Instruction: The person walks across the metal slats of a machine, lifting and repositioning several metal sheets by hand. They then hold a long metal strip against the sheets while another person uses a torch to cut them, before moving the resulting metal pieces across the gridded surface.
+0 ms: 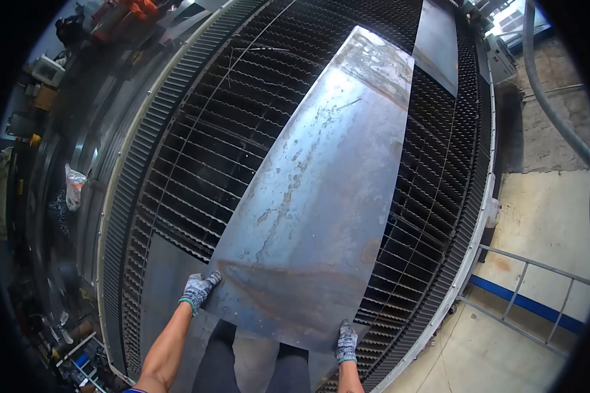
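A long metal sheet [314,177] with rust stains and scratches lies over a bed of serrated slats [196,157]. My left hand [200,290], in a grey knitted glove, is closed on the sheet's near left corner. At the near right corner my right hand [347,342], gloved the same way, is closed on the edge. The undersides of the sheet's corners and the fingertips beneath them are hidden. My legs are just behind the near edge, over another flat sheet [167,281] at the lower left.
Another metal plate [437,46] lies on the slats at the far right. A pale rim [105,216] borders the bed. Beyond it on the right are a metal rail frame [521,281] and a grey hose [550,105]; a plastic bag [74,187] is on the left.
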Demonstrator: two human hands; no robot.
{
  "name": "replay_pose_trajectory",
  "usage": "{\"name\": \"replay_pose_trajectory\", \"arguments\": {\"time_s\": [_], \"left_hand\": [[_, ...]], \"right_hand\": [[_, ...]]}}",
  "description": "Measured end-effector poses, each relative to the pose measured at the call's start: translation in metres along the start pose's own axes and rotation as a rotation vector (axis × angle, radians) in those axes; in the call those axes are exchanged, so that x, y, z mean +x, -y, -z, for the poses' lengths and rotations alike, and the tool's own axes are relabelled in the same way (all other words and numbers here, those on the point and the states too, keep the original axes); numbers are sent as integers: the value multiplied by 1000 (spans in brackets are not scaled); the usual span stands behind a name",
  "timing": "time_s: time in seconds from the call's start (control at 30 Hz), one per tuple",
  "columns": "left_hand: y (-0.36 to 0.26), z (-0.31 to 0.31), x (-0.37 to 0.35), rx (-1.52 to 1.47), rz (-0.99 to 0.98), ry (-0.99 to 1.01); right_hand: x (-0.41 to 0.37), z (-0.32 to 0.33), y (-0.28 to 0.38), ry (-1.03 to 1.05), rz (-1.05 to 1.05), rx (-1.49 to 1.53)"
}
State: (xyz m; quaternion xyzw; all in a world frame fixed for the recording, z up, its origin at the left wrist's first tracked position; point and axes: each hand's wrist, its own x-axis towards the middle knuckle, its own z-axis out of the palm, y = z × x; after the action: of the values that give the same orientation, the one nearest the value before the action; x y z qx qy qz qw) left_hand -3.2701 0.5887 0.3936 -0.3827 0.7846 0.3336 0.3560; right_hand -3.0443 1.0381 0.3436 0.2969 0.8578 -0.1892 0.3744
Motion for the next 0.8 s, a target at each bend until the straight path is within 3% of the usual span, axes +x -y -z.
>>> {"name": "replay_pose_trajectory", "arguments": {"time_s": [0.03, 0.1, 0.13, 0.2, 0.27, 0.33, 0.4, 0.43, 0.47, 0.53, 0.6, 0.63, 0.67, 0.7, 0.73, 0.77, 0.8], "left_hand": [[12, -3, 13, -1, -17, -9], [42, -17, 46, 224, -130, -121], [33, -11, 40, 226, -128, -107], [15, -3, 32, -59, -95, 192], [32, -13, 56, 1, -173, 143], [64, -39, 101, 137, -267, 58], [67, -51, 116, 37, -330, 151], [56, -51, 106, -22, -211, 167], [90, -75, 155, -49, -221, 196], [104, -88, 179, 102, -310, 135], [126, -113, 222, 147, -343, 96], [140, -130, 244, 141, -343, 51], [148, -144, 257, 188, -387, -15], [178, -168, 310, 153, -519, -39], [202, -191, 347, 28, -494, -21], [194, -192, 340, -2, -447, 46], [179, -191, 324, -40, -412, 109]], "right_hand": [[5, -11, -4, -26, -38, 117], [19, -29, -15, -239, 257, -116], [14, -25, -12, -236, 246, -124], [23, -23, 4, -116, 117, -129], [30, -31, 21, -161, -113, 464], [44, -67, 5, -165, -69, 535], [78, -76, 13, -77, 46, -298], [107, -115, -18, -157, 172, -188], [124, -149, -38, -303, 293, -183], [132, -150, 4, -137, -212, 122], [164, -208, -18, -417, 116, -39], [184, -224, -23, -305, -60, 324], [189, -243, -23, -410, 27, 456], [202, -261, -21, -384, 3, 457], [217, -275, -19, -377, -90, 700], [240, -285, -15, -383, -167, 943], [260, -295, -15, -381, -160, 938]]}}
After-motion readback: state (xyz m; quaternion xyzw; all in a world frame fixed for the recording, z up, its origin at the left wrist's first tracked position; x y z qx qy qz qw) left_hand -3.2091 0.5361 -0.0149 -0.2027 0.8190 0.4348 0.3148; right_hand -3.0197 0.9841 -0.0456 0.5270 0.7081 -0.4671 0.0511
